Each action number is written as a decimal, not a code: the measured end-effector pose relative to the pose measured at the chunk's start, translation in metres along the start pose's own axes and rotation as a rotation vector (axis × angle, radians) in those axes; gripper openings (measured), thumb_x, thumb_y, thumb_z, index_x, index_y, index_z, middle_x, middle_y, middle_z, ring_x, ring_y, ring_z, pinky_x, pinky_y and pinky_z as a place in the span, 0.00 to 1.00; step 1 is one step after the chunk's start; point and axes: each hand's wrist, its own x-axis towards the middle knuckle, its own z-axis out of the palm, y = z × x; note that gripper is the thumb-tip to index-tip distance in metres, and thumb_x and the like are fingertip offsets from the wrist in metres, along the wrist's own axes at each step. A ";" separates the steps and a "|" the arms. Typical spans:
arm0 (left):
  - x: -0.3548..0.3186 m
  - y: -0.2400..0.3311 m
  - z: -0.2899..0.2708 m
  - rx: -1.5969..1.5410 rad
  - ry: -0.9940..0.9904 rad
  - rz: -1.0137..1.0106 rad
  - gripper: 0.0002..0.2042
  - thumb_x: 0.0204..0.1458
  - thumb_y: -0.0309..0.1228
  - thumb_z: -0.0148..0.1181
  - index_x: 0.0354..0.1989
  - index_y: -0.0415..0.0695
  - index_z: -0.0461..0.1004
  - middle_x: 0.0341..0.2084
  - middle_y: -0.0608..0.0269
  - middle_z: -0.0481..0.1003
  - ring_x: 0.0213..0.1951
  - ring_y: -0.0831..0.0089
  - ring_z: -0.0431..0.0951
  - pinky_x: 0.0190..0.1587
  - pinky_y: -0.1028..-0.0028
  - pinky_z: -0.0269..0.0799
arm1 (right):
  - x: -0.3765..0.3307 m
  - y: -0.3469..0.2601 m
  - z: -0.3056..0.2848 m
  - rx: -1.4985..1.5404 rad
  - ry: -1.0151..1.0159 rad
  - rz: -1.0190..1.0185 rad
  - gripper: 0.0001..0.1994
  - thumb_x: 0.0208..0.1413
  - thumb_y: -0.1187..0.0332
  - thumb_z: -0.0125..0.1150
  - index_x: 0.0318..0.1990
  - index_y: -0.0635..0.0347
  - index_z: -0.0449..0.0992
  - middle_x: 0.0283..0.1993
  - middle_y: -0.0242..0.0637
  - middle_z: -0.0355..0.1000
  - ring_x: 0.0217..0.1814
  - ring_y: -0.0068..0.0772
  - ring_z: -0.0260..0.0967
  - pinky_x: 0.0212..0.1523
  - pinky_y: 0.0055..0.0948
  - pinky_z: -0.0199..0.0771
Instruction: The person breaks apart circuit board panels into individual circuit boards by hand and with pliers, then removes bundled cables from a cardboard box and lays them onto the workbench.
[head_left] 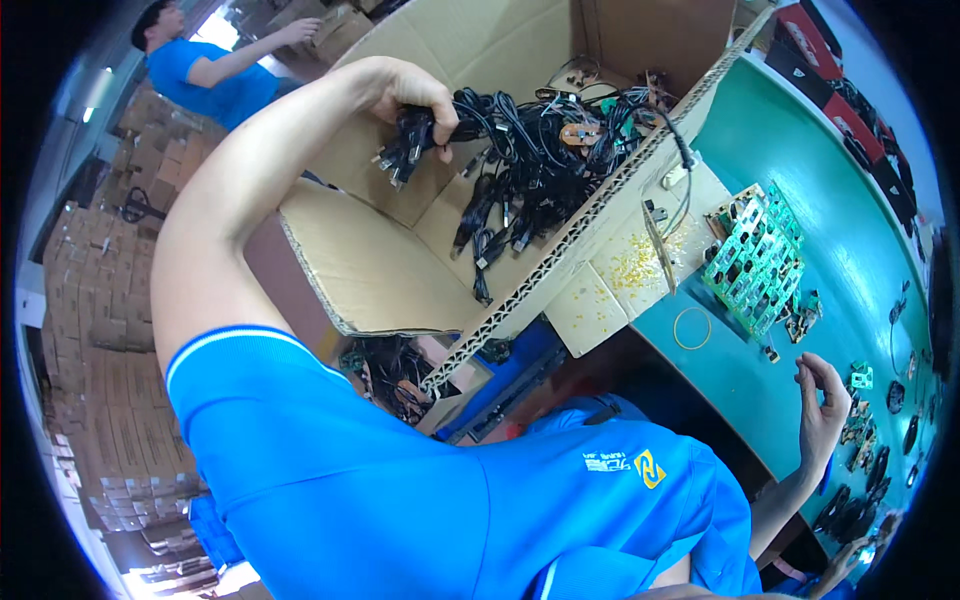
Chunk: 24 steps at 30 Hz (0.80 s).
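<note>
My left hand (418, 98) is closed around a bundle of black cables (408, 148) with metal plugs hanging from its lower end. It is at the left side of a large open cardboard box (370, 285). Inside the box lies a heap of tangled black cables (530, 150), with small circuit boards and an orange piece (579, 134) among them. My right hand (824, 405) hovers by the near edge of the green bench, its fingers loosely curved and nothing visible in them. Closest to it are a small green board (860, 376) and a panel of green circuit boards (757, 262).
The green bench top (720, 385) carries a rubber band (692, 328), black parts (870, 485) and red-and-black boxes (815, 60). Yellow bits (635, 265) lie on cardboard beside the box. A co-worker (205, 75) in blue stands far left, near stacked cartons (100, 290).
</note>
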 end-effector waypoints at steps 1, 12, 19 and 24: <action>-0.010 -0.003 -0.005 -0.028 0.034 0.039 0.07 0.38 0.22 0.62 0.29 0.36 0.77 0.26 0.53 0.79 0.26 0.66 0.79 0.38 0.72 0.78 | -0.001 0.001 0.001 -0.004 -0.008 -0.008 0.10 0.57 0.80 0.60 0.46 0.67 0.79 0.38 0.35 0.78 0.35 0.24 0.72 0.38 0.21 0.72; -0.114 0.029 -0.008 -0.147 0.396 0.715 0.13 0.43 0.28 0.67 0.37 0.36 0.76 0.27 0.58 0.78 0.26 0.69 0.79 0.32 0.74 0.78 | -0.021 -0.007 -0.006 -0.008 -0.017 -0.023 0.08 0.55 0.81 0.61 0.42 0.69 0.79 0.34 0.34 0.77 0.31 0.23 0.68 0.35 0.21 0.69; -0.149 0.056 -0.002 -0.087 0.702 0.894 0.18 0.48 0.33 0.69 0.43 0.35 0.75 0.26 0.59 0.77 0.25 0.72 0.79 0.30 0.78 0.78 | -0.023 -0.007 -0.007 0.021 -0.025 0.000 0.07 0.54 0.81 0.61 0.41 0.69 0.80 0.33 0.35 0.77 0.30 0.23 0.68 0.35 0.21 0.69; -0.169 0.063 -0.019 -0.554 0.570 0.926 0.10 0.47 0.27 0.60 0.37 0.36 0.79 0.22 0.60 0.79 0.23 0.70 0.78 0.30 0.76 0.73 | -0.014 -0.011 -0.016 -0.045 -0.043 -0.093 0.08 0.53 0.81 0.61 0.41 0.68 0.80 0.32 0.34 0.77 0.30 0.23 0.68 0.34 0.21 0.69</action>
